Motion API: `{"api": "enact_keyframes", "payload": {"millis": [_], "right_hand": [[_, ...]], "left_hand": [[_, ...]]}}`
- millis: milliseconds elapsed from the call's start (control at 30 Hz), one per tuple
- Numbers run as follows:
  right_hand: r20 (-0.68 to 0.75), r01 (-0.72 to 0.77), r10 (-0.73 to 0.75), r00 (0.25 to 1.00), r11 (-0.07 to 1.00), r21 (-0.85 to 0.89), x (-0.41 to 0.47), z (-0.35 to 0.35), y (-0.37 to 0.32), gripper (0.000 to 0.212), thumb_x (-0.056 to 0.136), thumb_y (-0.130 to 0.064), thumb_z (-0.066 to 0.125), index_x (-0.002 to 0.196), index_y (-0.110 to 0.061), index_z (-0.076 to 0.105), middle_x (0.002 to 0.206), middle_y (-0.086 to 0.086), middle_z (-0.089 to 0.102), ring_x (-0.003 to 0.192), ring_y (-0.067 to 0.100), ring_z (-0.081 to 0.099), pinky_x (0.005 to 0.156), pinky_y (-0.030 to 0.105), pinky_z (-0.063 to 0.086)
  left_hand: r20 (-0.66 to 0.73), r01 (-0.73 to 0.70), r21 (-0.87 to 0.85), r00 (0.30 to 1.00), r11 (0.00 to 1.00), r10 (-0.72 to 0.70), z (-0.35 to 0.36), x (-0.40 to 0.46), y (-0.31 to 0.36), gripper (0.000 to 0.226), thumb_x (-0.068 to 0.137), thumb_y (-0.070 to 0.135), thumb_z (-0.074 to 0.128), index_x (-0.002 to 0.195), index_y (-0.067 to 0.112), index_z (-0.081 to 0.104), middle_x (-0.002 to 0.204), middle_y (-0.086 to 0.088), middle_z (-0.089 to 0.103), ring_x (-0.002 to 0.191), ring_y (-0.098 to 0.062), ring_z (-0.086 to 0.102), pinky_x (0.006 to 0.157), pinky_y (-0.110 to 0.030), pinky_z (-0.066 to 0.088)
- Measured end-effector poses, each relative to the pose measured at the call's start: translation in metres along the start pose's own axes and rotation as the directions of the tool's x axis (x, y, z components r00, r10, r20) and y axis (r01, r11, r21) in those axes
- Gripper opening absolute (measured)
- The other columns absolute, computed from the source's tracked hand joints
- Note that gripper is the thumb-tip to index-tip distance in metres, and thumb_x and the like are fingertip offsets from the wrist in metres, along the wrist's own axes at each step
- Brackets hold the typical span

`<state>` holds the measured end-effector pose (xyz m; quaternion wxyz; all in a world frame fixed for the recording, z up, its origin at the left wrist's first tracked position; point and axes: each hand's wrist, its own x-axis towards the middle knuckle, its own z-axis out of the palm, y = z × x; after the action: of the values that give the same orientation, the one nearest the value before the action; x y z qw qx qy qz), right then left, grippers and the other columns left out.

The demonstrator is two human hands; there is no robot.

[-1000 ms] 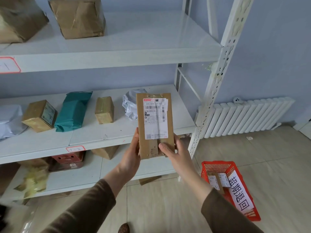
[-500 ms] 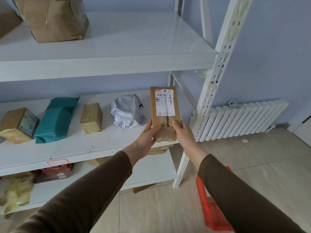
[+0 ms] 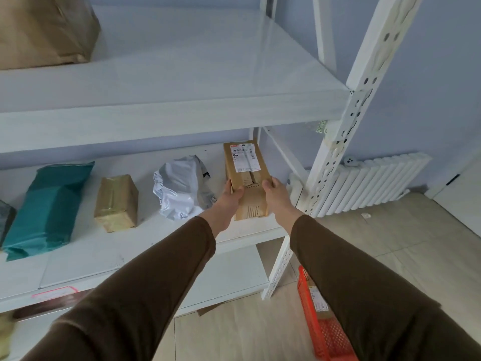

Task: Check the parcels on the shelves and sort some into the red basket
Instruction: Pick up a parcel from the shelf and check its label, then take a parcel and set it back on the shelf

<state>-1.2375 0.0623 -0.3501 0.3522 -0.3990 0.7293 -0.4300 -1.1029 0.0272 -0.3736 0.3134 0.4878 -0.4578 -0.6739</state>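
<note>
The box [image 3: 246, 178] sits on the middle shelf [image 3: 156, 246] at its right end, at about three o'clock from the white bag [image 3: 182, 188], label up. It looks like stiff taped cardboard, probably light since fingertips alone manage it; the tape may be a bit slick, so the near corners and long sides seem the best hold. The left hand [image 3: 229, 196] curls round the near left edge, thumb on top. The right hand [image 3: 273, 191] pinches the near right corner. Both are clamped on it. The basket [image 3: 320, 327] stands on the floor at five o'clock, already holding a parcel.
</note>
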Motion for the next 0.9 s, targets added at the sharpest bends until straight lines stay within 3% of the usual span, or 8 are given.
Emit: {"api": "enact_keyframes", "payload": {"millis": [133, 300, 400, 500, 567, 667, 767, 900], "right_hand": [[-0.045, -0.049, 0.050, 0.998, 0.999, 0.024, 0.024, 0.004, -0.001, 0.034, 0.108, -0.024, 0.040, 0.135, -0.011, 0.056, 0.124, 0.014, 0.063, 0.113, 0.034, 0.061, 0.094, 0.043, 0.053], [-0.169, -0.100, 0.095, 0.981, 0.995, -0.019, 0.034, 0.010, 0.000, 0.051, 0.105, -0.034, 0.045, 0.154, -0.017, 0.040, 0.145, 0.014, 0.054, 0.135, 0.036, 0.047, 0.109, 0.050, 0.044], [-0.326, 0.164, -0.252, 0.911, 0.947, -0.275, 0.019, 0.018, -0.006, 0.048, 0.102, -0.029, 0.052, 0.148, -0.016, 0.048, 0.148, 0.010, 0.054, 0.139, 0.032, 0.041, 0.114, 0.051, 0.039], [-0.284, 0.511, -0.612, 0.739, 0.782, -0.357, -0.008, 0.043, -0.021, 0.037, 0.098, -0.015, 0.059, 0.134, -0.016, 0.057, 0.141, 0.002, 0.056, 0.135, 0.021, 0.042, 0.112, 0.037, 0.039], [-0.203, 0.611, -0.674, 0.710, 0.733, -0.299, -0.020, 0.067, -0.028, 0.035, 0.098, -0.014, 0.059, 0.133, -0.015, 0.059, 0.137, 0.001, 0.058, 0.132, 0.021, 0.047, 0.110, 0.035, 0.042], [-0.059, 0.557, -0.571, 0.819, 0.814, -0.164, -0.017, 0.110, -0.027, 0.040, 0.100, -0.019, 0.057, 0.139, -0.016, 0.055, 0.137, 0.002, 0.057, 0.128, 0.018, 0.052, 0.107, 0.038, 0.047], [0.094, 0.305, -0.302, 0.949, 0.952, -0.022, -0.003, 0.147, -0.027, 0.052, 0.100, -0.019, 0.060, 0.150, -0.017, 0.045, 0.146, 0.000, 0.052, 0.135, 0.016, 0.049, 0.112, 0.036, 0.043], [0.261, -0.113, 0.063, 0.963, 0.977, 0.182, 0.009, 0.178, -0.032, 0.051, 0.095, -0.020, 0.061, 0.145, -0.017, 0.048, 0.121, 0.003, 0.060, 0.101, 0.021, 0.060, 0.082, 0.032, 0.050]], "left_hand": [[-0.007, 0.039, 0.002, 0.999, 0.999, -0.039, -0.001, 0.028, 0.004, 0.054, 0.108, 0.027, 0.052, 0.158, 0.033, 0.033, 0.144, -0.005, 0.058, 0.129, -0.029, 0.056, 0.118, -0.051, 0.042], [-0.041, 0.072, 0.022, 0.997, 0.997, -0.071, -0.006, 0.016, 0.018, 0.071, 0.104, 0.037, 0.060, 0.163, 0.027, 0.022, 0.150, -0.003, 0.052, 0.136, -0.027, 0.049, 0.118, -0.043, 0.036], [-0.081, -0.087, 0.081, 0.992, 0.993, 0.093, -0.021, -0.001, 0.029, 0.068, 0.106, 0.026, 0.060, 0.163, 0.021, 0.023, 0.136, 0.005, 0.046, 0.125, -0.016, 0.044, 0.101, -0.031, 0.033], [-0.129, -0.239, 0.160, 0.957, 0.958, 0.261, -0.054, -0.012, 0.033, 0.073, 0.101, 0.016, 0.066, 0.162, 0.021, 0.027, 0.162, -0.003, 0.039, 0.149, -0.020, 0.038, 0.118, -0.033, 0.033], [-0.177, -0.285, 0.246, 0.927, 0.927, 0.332, -0.081, -0.015, 0.034, 0.068, 0.100, 0.015, 0.067, 0.159, 0.020, 0.034, 0.162, -0.001, 0.042, 0.145, -0.019, 0.042, 0.119, -0.034, 0.035], [-0.307, -0.266, 0.364, 0.871, 0.893, 0.384, -0.125, -0.011, 0.034, 0.060, 0.100, 0.016, 0.066, 0.155, 0.017, 0.043, 0.155, -0.002, 0.051, 0.136, -0.025, 0.050, 0.115, -0.035, 0.040], [-0.428, -0.191, 0.347, 0.839, 0.918, 0.336, -0.168, 0.006, 0.024, 0.061, 0.097, 0.017, 0.068, 0.153, 0.022, 0.044, 0.152, -0.011, 0.052, 0.136, -0.032, 0.054, 0.111, -0.047, 0.048], [-0.419, -0.008, 0.068, 0.907, 0.998, 0.036, -0.205, 0.028, 0.007, 0.087, 0.094, 0.019, 0.074, 0.164, 0.024, 0.022, 0.155, -0.012, 0.047, 0.130, -0.033, 0.056, 0.094, -0.039, 0.051]]}}
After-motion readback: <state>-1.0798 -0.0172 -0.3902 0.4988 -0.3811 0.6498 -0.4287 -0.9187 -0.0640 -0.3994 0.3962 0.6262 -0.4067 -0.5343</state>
